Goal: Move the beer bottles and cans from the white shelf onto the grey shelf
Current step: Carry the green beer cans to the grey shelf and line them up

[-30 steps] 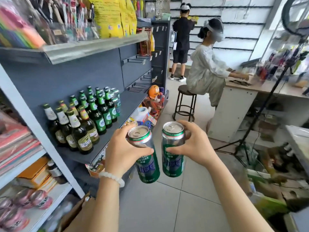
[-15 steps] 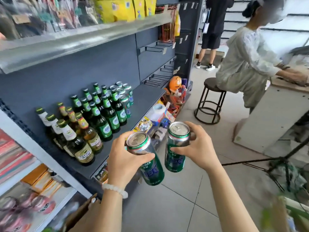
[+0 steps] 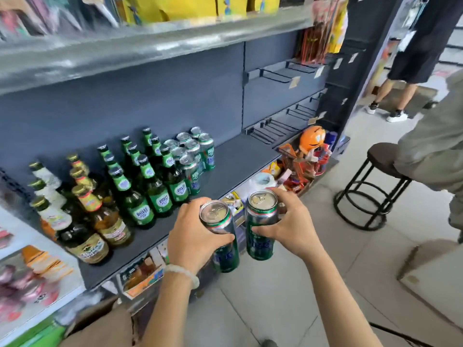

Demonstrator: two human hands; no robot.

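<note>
My left hand (image 3: 193, 234) grips a green beer can (image 3: 223, 241) near its top, tilted a little. My right hand (image 3: 288, 221) grips a second green beer can (image 3: 260, 229), upright, just to its right. Both cans hang in the air right in front of the grey shelf (image 3: 240, 161), at its front edge. On that shelf stand several green beer bottles (image 3: 150, 186), brown bottles with gold caps (image 3: 100, 221) at the left, and a cluster of green cans (image 3: 195, 151) behind them. The shelf's right half is bare.
A white shelf unit (image 3: 30, 284) with packaged goods adjoins on the left. Boxes of snacks and an orange figure (image 3: 312, 139) sit below the grey shelf. A black stool (image 3: 370, 186) with a seated person stands at right; another person stands behind.
I have come closer to the grey shelf and the view has turned left and down. Both cans moved with my hands toward the shelf's front edge.
</note>
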